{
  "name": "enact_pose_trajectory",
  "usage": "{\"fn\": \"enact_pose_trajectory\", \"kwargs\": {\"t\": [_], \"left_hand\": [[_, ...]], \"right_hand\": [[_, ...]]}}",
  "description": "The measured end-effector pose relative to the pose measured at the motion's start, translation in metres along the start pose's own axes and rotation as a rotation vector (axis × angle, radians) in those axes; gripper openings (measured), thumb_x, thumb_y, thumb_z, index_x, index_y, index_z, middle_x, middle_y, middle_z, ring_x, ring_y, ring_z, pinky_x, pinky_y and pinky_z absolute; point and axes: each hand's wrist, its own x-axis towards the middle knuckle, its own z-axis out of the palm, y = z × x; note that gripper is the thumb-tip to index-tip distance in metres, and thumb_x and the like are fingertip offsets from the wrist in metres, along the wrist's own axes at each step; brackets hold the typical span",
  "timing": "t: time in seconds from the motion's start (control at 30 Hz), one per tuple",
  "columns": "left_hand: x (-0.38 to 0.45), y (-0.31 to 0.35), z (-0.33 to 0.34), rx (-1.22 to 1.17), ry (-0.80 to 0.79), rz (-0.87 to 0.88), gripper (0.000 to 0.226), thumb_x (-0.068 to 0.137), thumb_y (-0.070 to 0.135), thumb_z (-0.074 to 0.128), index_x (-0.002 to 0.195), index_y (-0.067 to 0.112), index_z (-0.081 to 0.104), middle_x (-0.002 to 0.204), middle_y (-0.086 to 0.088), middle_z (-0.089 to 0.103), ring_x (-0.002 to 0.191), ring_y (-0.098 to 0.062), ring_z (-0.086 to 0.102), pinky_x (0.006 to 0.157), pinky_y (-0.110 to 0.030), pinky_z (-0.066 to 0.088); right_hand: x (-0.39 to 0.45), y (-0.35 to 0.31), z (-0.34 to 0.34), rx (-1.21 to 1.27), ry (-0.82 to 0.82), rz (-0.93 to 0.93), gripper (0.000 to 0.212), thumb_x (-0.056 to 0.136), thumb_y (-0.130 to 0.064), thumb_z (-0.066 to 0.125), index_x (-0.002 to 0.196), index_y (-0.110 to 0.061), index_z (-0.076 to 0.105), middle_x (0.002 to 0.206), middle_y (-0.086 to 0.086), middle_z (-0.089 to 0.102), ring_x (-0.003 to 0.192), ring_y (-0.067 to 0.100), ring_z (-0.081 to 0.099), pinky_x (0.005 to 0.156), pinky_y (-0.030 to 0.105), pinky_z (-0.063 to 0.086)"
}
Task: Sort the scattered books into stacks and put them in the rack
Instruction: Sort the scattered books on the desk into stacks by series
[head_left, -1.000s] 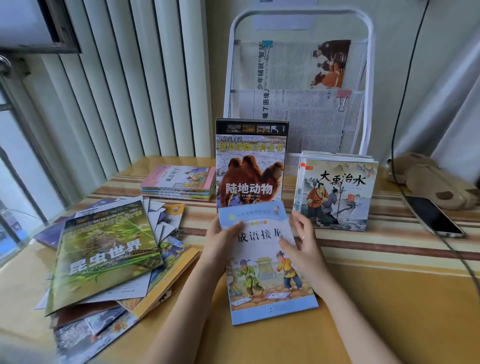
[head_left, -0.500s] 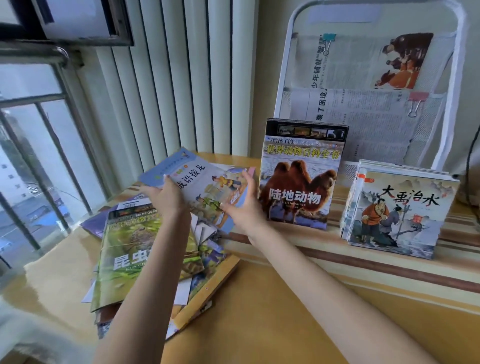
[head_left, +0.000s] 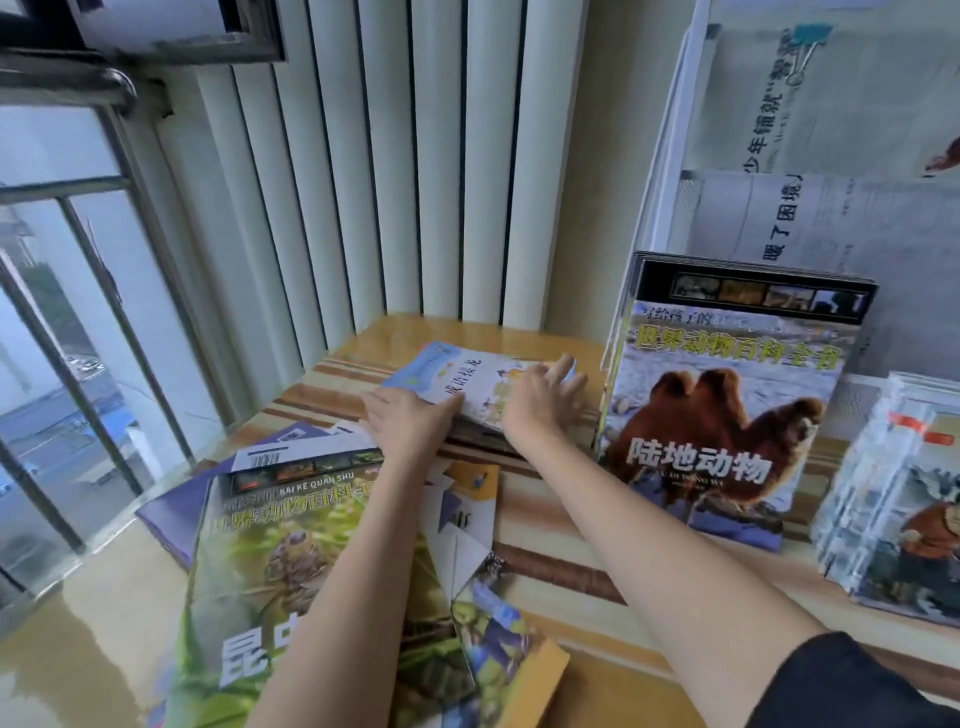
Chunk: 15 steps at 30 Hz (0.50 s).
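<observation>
Your left hand (head_left: 410, 423) and right hand (head_left: 540, 400), fingers flat and spread, press the blue book (head_left: 457, 376) onto the small stack (head_left: 483, 439).

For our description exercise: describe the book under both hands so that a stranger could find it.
Start at the white blinds. On the table just before them lies a low stack, left of the upright camel book. The light-blue book tops it, the only one with both hands on it.

Both hands (head_left: 475, 415) (fingers flat) press blue book (head_left: 457, 376).

Bare forearms, dark right sleeve (head_left: 857, 686)
</observation>
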Motion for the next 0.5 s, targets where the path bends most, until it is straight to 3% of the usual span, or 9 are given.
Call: {"fn": "enact_pose_trajectory", "kwargs": {"t": [0.1,0.2,0.27,0.37,0.5], "left_hand": [[-0.005,0.001,0.002,0.038,-0.071,0.016,0.126,0.071,0.075,0.054,0.143,-0.015,0.005,0.152,-0.033,0.007,0.145,-0.035,0.002,0.118,-0.045,0.008],[-0.012,0.001,0.005,0.047,-0.034,0.08,0.131,0.068,0.073,0.06,0.145,-0.011,-0.004,0.154,-0.029,-0.005,0.145,-0.036,-0.004,0.118,-0.043,0.0],[-0.017,0.002,0.005,0.03,-0.002,0.13,0.129,0.069,0.064,0.068,0.146,-0.007,-0.008,0.155,-0.028,-0.006,0.144,-0.038,-0.006,0.117,-0.042,-0.001],[-0.024,0.007,0.005,0.023,-0.01,0.217,0.129,0.069,0.058,0.072,0.146,-0.003,-0.012,0.153,-0.03,-0.008,0.143,-0.041,-0.009,0.116,-0.042,-0.002],[-0.029,0.007,0.01,0.078,-0.176,0.219,0.132,0.07,0.043,0.076,0.144,0.011,-0.027,0.15,-0.029,-0.023,0.137,-0.053,-0.017,0.114,-0.054,0.002]], "right_hand": [[0.017,0.001,0.003,-0.144,-0.032,-0.134,0.047,0.096,-0.015,0.039,0.142,-0.014,0.034,0.158,0.006,0.005,0.142,0.033,0.005,0.111,0.059,0.005],[0.039,-0.002,0.009,-0.257,-0.019,-0.21,0.049,0.094,-0.023,0.047,0.142,-0.019,0.036,0.159,0.001,0.004,0.146,0.028,-0.005,0.105,0.068,-0.008],[0.053,-0.007,0.012,-0.205,-0.002,-0.217,0.046,0.091,-0.026,0.051,0.136,-0.019,0.042,0.157,0.001,0.019,0.146,0.024,0.004,0.107,0.069,-0.008],[0.071,-0.018,0.018,-0.115,-0.056,-0.236,0.038,0.096,-0.029,0.037,0.13,-0.014,0.045,0.142,0.006,0.044,0.139,0.021,0.028,0.11,0.065,-0.004],[0.082,-0.024,0.032,-0.168,-0.226,-0.223,0.059,0.096,-0.053,0.024,0.132,-0.012,0.046,0.136,0.014,0.05,0.131,0.03,0.039,0.111,0.058,0.01]]}}
